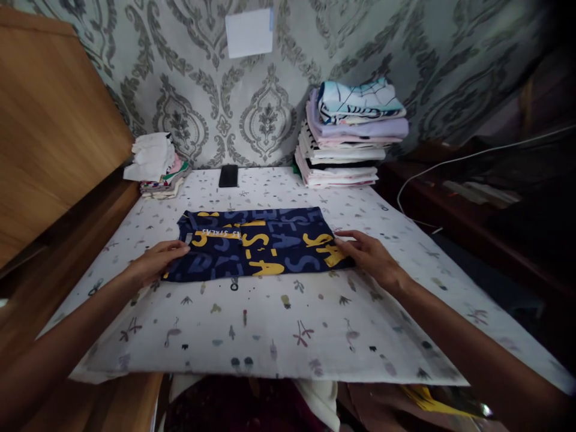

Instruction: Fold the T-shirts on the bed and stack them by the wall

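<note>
Navy letter-print garment (274,246) may skew if the left hand (157,261) and right hand (372,258), both nearly closed pinching its ends, pull unevenly.

The left forearm (72,336) runs off the left edge and the right forearm (472,342) off the lower right, while the fingertips of the left hand (155,262) and right hand (373,258) hide bits of the navy printed cloth (292,246) — whether they pinch or merely rest cannot be told. Its small white lettering (219,233) is hard to read. Picture edges crop the wooden cabinet (54,126), pale cable (450,161) and clothes below (243,405) — the far right sinks into dark blur.
</note>
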`<state>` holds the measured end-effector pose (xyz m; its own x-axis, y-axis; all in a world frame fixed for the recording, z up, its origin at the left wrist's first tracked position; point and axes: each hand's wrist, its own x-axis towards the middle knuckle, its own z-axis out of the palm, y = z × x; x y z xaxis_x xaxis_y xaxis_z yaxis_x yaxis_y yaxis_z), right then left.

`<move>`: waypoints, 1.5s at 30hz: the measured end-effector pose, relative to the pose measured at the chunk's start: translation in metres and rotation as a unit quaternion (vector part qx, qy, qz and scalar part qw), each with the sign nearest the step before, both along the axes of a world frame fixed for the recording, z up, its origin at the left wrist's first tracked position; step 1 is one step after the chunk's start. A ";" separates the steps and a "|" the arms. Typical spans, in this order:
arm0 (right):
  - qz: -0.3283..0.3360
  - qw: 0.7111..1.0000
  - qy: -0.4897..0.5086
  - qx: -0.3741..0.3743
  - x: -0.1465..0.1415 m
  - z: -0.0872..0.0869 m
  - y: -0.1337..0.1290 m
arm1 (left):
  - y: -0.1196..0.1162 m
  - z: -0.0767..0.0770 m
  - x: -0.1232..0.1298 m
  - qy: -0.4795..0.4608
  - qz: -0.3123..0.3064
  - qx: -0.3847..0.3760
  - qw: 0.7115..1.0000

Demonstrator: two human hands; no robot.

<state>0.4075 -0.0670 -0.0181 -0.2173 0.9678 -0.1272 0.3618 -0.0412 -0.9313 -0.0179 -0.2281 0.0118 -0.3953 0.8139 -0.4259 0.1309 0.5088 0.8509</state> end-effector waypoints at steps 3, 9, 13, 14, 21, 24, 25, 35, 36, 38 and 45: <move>0.020 0.999 0.029 0.010 0.002 -0.002 -0.006 | -0.001 -0.003 -0.001 0.017 -0.006 0.009 1.000; 0.037 0.995 0.004 0.094 0.009 -0.016 -0.009 | 0.003 -0.014 0.000 0.114 -0.013 0.032 0.993; 0.025 0.984 -0.074 0.159 0.013 -0.020 -0.012 | 0.006 -0.017 0.001 0.152 -0.027 0.068 0.986; 0.023 0.982 -0.090 0.165 0.014 -0.020 -0.012 | 0.007 -0.017 0.001 0.163 -0.031 0.072 0.984; 0.031 0.970 -0.153 0.186 0.011 -0.018 -0.011 | 0.007 -0.023 -0.008 0.268 -0.077 0.087 0.956; 0.026 0.950 -0.238 0.198 0.009 -0.016 -0.008 | 0.002 -0.026 -0.012 0.338 -0.119 0.075 0.931; 0.022 0.943 -0.263 0.201 0.008 -0.014 -0.005 | 0.000 -0.025 -0.012 0.370 -0.136 0.065 0.917; -0.041 0.916 -0.390 0.085 -0.036 0.016 0.081 | 0.037 -0.019 0.030 0.555 -0.205 0.180 0.786; -0.048 0.914 -0.396 0.070 -0.041 0.016 0.087 | 0.044 -0.027 0.032 0.554 -0.213 0.193 0.781; -0.056 0.912 -0.402 0.067 -0.047 0.013 0.096 | 0.054 -0.044 0.033 0.567 -0.220 0.204 0.767; -0.072 0.907 -0.402 0.105 -0.044 -0.002 0.110 | 0.055 -0.079 0.023 0.607 -0.252 0.178 0.732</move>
